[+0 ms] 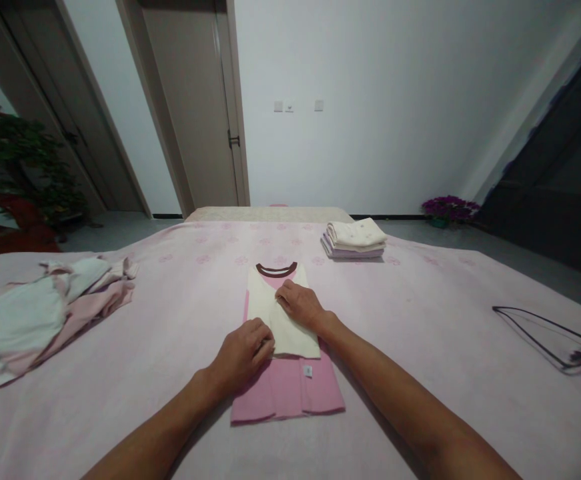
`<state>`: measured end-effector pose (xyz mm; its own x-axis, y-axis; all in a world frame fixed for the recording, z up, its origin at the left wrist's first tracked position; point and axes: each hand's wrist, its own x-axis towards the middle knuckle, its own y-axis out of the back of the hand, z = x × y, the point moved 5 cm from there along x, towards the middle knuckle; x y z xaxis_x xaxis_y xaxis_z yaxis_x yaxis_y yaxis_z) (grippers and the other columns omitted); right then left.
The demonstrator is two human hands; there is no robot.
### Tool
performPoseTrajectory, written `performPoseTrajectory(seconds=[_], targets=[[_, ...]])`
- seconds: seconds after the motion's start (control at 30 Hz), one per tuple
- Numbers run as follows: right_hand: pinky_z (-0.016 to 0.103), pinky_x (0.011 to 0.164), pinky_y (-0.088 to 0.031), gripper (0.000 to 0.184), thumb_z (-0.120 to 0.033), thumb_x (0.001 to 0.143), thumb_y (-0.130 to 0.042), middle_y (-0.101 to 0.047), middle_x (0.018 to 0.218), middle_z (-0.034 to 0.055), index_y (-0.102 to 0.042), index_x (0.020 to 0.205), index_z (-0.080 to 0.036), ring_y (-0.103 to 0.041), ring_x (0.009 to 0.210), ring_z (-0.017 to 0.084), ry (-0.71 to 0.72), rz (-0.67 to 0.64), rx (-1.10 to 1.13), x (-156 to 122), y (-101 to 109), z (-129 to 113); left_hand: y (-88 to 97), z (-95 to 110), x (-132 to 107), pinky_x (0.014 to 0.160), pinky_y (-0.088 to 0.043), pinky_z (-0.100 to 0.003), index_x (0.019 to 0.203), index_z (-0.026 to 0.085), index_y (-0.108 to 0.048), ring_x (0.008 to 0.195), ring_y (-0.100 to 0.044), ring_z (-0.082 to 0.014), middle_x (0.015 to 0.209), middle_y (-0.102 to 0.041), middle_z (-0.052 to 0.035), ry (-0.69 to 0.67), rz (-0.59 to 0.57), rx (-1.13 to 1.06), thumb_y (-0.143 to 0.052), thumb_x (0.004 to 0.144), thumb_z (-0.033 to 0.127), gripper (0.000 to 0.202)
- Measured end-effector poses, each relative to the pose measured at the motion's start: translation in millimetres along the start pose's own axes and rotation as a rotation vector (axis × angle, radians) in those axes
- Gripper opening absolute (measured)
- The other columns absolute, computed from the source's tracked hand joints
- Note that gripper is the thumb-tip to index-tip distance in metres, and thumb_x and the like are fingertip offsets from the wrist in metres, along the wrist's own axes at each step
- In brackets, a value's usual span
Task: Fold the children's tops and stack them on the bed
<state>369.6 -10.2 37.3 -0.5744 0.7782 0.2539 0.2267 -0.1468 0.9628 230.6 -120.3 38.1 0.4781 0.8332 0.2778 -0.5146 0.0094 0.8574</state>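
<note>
In front of me lies a shirt (290, 390) with a pink body, cream sleeves and a dark brown neckband. Its sides are folded in, and a small white label shows near the lower edge. My left hand (247, 350) has its fingers curled on the lower left edge of a cream sleeve (297, 343) that lies across the pink part. Higher up, my right hand (300, 303) is closed on the cream cloth below the collar (277, 272). The fingertips of both hands are partly hidden.
A crumpled heap of clothes (25, 323) lies at the left on the pink-white bed cover (185, 293). Folded garments (355, 240) are stacked at the back right. A thin black wire frame (545, 340) rests at the right. Beyond stand purple flowers (450, 208).
</note>
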Motion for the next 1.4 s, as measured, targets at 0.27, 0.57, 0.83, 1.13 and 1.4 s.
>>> performPoseTrajectory(seconds=[0.27, 0.57, 0.83, 1.13, 1.4], targets=[[0.033, 0.088, -0.041, 0.021, -0.031, 0.097, -0.053, -0.061, 0.106, 0.007, -0.063, 0.112, -0.021, -0.055, 0.099, 0.021, 0.025, 0.055, 0.01, -14, -2, 2, -4.9, 16, 0, 0.076, -0.041, -0.031, 0.09, 0.021, -0.059, 0.086, -0.053, -0.0194, 0.09, -0.06, -0.003, -0.165, -0.055, 0.085, -0.06, 0.09, 0.027, 0.006], [0.038, 0.103, -0.037, 0.034, -0.032, 0.1, -0.047, -0.061, 0.125, 0.0091, -0.056, 0.13, -0.021, -0.053, 0.116, 0.021, 0.048, 0.092, 0.091, -23, -5, 21, -7.5, 13, 5, 0.071, -0.042, -0.031, 0.083, 0.02, -0.058, 0.078, -0.053, -0.0178, 0.082, -0.06, -0.0018, -0.137, -0.074, 0.152, -0.051, 0.097, 0.032, 0.02], [0.045, 0.12, -0.02, 0.055, -0.039, 0.103, -0.03, -0.04, 0.155, 0.0139, -0.038, 0.15, -0.012, -0.032, 0.146, 0.023, -0.044, -0.023, 0.088, -25, -31, 35, -25.5, -5, 35, 0.11, -0.037, -0.044, 0.13, 0.018, -0.055, 0.134, -0.046, -0.027, 0.137, -0.058, -0.0114, -0.102, 0.057, 0.223, -0.043, 0.101, 0.037, 0.037], [0.047, 0.121, -0.016, 0.059, -0.043, 0.103, -0.026, -0.034, 0.157, 0.0167, -0.036, 0.151, -0.009, -0.026, 0.148, 0.026, -0.13, -0.067, 0.064, -34, -21, 17, -47.4, -25, 29, 0.121, -0.019, -0.048, 0.155, 0.015, -0.028, 0.151, -0.018, -0.03, 0.163, -0.022, -0.0135, -0.002, -0.167, 0.382, -0.035, 0.1, 0.052, 0.067], [0.048, 0.123, -0.013, 0.065, -0.048, 0.102, -0.034, -0.021, 0.162, 0.0151, -0.029, 0.155, -0.01, -0.014, 0.152, 0.026, -0.008, -0.124, 0.085, -68, -16, -7, -41.4, -20, 27, 0.121, -0.018, -0.052, 0.157, 0.016, -0.024, 0.151, -0.015, -0.0299, 0.163, -0.022, -0.0139, -0.028, -0.166, 0.343, -0.035, 0.098, 0.058, 0.073]])
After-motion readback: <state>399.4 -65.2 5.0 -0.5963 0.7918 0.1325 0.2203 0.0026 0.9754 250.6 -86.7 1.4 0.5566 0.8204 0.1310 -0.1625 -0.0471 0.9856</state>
